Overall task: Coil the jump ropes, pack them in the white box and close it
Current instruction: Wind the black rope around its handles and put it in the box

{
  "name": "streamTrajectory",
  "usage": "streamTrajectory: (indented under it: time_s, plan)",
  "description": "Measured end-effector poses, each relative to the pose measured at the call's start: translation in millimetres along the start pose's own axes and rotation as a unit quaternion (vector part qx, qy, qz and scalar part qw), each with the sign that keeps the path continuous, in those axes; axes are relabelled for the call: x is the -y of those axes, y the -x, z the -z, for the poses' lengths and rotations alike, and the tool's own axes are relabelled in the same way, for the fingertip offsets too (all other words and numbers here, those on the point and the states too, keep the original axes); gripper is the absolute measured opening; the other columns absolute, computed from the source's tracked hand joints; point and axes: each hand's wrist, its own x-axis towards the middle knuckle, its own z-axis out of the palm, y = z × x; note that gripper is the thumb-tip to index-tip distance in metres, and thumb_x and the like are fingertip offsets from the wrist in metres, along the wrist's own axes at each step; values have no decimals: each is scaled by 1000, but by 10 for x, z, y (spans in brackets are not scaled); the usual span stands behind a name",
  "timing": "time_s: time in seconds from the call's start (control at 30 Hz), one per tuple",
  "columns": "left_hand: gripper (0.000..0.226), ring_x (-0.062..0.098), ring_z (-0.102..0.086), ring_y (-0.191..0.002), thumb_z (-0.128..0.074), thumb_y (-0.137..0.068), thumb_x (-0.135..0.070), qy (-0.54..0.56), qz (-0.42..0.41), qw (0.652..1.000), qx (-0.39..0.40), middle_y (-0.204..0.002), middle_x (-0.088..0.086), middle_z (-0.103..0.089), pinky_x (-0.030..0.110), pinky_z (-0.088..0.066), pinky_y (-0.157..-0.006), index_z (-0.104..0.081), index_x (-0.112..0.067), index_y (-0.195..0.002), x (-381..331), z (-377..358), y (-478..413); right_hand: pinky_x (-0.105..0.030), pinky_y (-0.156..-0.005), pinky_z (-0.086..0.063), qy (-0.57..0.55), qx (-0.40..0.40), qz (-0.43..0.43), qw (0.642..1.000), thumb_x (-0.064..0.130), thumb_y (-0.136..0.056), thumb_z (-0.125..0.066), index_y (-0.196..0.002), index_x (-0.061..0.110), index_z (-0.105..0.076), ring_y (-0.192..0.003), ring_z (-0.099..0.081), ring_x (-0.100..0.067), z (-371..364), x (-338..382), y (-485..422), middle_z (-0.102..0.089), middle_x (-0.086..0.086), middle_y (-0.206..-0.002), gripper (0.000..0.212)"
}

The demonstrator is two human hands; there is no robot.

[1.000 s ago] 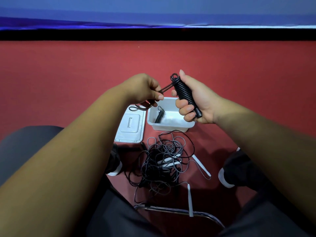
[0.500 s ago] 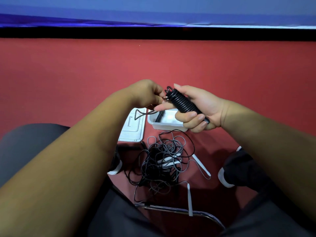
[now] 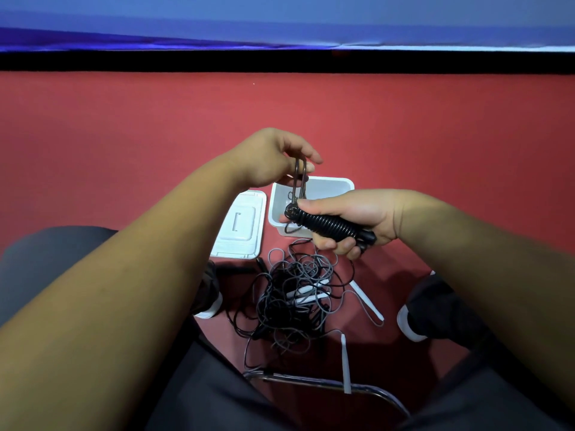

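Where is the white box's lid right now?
Head view, left of centre: the lid lies flat on the red floor, immediately left of the open white box, beyond the tangled ropes.

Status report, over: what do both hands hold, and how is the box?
Left hand pinches a loose cord loop; right hand grips the coiled black rope. White box open, lid beside it. Tangled ropes on floor.

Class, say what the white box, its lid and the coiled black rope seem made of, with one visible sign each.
White box: probably plastic, smooth moulded walls, rounded corners. Lid: likely same plastic, moulded raised panel. Coiled black rope: seemingly rubbery or vinyl cord, sheen on its turns.
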Motion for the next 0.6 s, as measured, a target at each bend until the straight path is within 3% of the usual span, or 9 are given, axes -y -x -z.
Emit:
streamTrajectory:
  time_s: [0.07,0.2,0.4,0.6]
  plan:
    - [12,19,-73,-81,-73,-95,-4,-15,-9,1000,-16,-90,13,-77,30,-63,-82,-79,-5,-105,-17,4,-2,-21,-46,-33,14,-13,-7,1000,72,-90,-55,-147,16,-48,-45,-34,-7,38,-13,-21,-47,0,-71,80]
    - [6,11,-73,-81,-76,-93,-9,-47,-27,998,-33,-93,11,-80,22,-60,-82,-80,-7,-97,-53,24,7,-22,-50,-33,30,-21,-19,999,73,-94,-53,-115,42,-71,-50,-32,-9,79,0,-9,-44,2,-71,41]
    - [10,10,-72,-82,-70,-96,-6,-90,-38,995,-33,-95,7,-80,27,-62,-88,-80,-9,-98,-47,12,-8,-22,-50,-30,68,-95,-51,992,75,-95,-56,-95,33,-58,-51,-34,-12,97,27,-39,-46,3,-69,42]
    - [13,8,-76,-84,-71,-94,-6,-175,-46,983,-35,-88,-5,-79,28,-61,-89,-81,-12,-100,-123,23,-9,-20,-50,-33,123,-200,-43,971,74,-95,-58,-93,37,-61,-47,-41,-13,195,31,-31,-49,3,-67,37]
